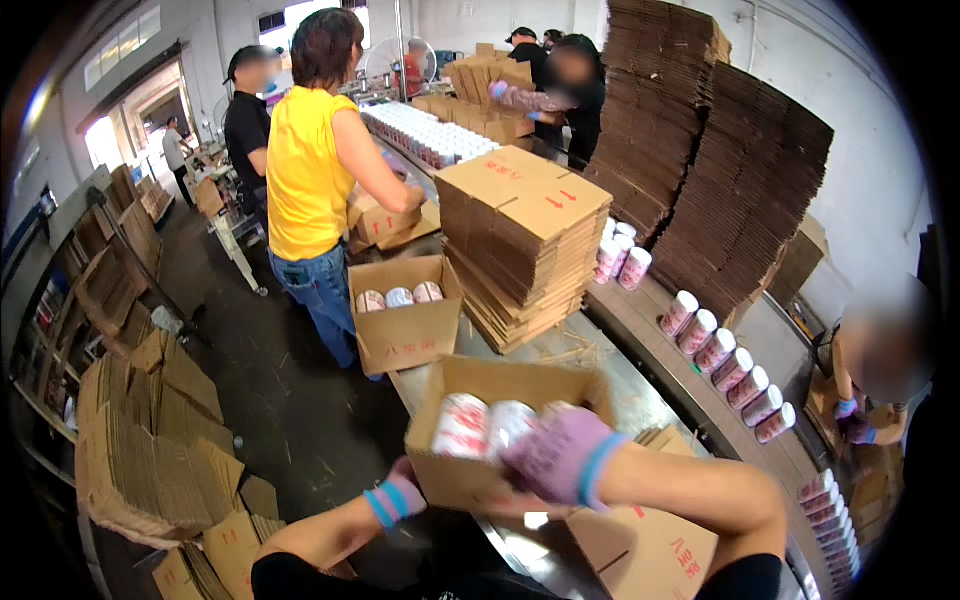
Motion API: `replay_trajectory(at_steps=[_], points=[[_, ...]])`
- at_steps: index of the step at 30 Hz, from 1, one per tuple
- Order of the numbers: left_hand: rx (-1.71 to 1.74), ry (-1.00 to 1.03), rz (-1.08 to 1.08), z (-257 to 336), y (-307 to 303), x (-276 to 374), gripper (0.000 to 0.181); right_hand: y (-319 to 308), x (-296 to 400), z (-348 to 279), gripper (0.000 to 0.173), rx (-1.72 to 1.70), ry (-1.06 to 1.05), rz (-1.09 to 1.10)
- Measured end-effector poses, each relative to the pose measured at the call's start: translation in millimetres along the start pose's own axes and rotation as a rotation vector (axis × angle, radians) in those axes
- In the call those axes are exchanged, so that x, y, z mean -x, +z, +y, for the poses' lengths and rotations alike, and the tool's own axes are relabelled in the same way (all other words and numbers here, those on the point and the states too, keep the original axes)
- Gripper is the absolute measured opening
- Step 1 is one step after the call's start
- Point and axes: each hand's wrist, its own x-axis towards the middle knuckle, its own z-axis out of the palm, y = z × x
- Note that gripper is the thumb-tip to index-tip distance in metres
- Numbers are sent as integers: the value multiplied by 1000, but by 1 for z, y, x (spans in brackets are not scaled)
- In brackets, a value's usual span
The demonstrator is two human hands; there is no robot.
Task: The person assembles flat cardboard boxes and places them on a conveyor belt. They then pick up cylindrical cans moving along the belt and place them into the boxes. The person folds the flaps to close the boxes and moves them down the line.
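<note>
An open cardboard carton (461,480) stands tilted before me near the edge of a metal table (517,540). Inside it are white cans with red print (460,426), at least two plainly visible. My left hand (403,491), in a purple glove with blue bands, grips the carton's lower left side; its fingers are hidden behind the cardboard. Across the carton's front wall and rim lies my right hand (566,457), gloved too and slightly blurred, close to the cans. Its fingertips are partly hidden, so whether it holds the wall or a can is unclear.
Another open carton (405,330) holding cans stands beyond, beside a stack of flat cartons (525,247). Cans (712,351) line a conveyor (637,315) on the right. A person in yellow (311,172) works ahead; another person (862,405) is at right. Flattened cartons (142,442) lie at left.
</note>
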Motion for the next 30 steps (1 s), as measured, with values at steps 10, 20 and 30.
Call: replay_trajectory(at_steps=[10,20,30], points=[[-1188,-189,388,91,-15,-36,34,13,-78,14,30,-195,31,521],[-2375,729,-1609,-147,183,-18,83,-44,109,-85,32,-381,-52,331],[-2488,861,-1905,-172,187,-57,57,136,260,-89,72,-550,1086,582]])
